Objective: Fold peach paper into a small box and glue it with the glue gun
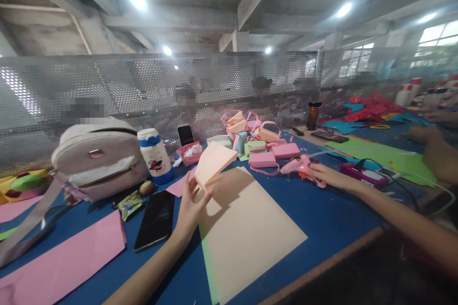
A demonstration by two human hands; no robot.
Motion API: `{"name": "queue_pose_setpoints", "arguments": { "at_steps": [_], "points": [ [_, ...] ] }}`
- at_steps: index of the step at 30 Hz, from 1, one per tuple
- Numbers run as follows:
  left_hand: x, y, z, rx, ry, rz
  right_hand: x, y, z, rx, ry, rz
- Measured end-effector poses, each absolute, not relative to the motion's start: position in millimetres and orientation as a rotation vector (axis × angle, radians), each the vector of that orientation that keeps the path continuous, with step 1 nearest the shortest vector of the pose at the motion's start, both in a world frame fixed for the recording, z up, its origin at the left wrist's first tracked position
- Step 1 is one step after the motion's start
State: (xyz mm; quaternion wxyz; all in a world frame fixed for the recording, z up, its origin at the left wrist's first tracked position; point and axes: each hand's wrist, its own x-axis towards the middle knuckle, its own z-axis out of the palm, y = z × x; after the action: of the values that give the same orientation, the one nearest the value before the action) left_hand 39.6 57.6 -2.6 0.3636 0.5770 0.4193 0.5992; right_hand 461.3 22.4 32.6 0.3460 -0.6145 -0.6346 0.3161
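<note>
My left hand (191,207) pinches a folded cream paper piece (213,162), a partly formed box or bag shape, above a large flat cream sheet (250,233). A green sheet (210,267) shows along that sheet's left edge. Out to the right, my right hand (318,174) is closed around a pink hot glue gun (303,166) with a small red light glowing on it. Just beyond the gun lie small pink paper boxes (263,161). A black phone (154,221) rests left of my left forearm.
At left stand a pale backpack (102,162) and a white bottle with a blue lid (155,157). Pink paper (71,257) lies in front. A pink tissue-filled tray (189,155), a purple device with cables (365,174), and green sheets (386,157) surround the work. Another person's arm (440,147) shows at right.
</note>
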Motion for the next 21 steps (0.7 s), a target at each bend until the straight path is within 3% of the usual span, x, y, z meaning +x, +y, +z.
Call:
{"name": "queue_pose_setpoints", "arguments": {
  "at_steps": [15,21],
  "points": [
    [38.1,59.8,-6.5,1.486,1.076,1.542,471.1,33.6,37.1,-1.573,-1.813,0.655],
    [38.9,58.3,-4.7,1.501,1.071,1.534,471.6,28.7,35.3,-1.600,-1.776,0.746]
  ]
}}
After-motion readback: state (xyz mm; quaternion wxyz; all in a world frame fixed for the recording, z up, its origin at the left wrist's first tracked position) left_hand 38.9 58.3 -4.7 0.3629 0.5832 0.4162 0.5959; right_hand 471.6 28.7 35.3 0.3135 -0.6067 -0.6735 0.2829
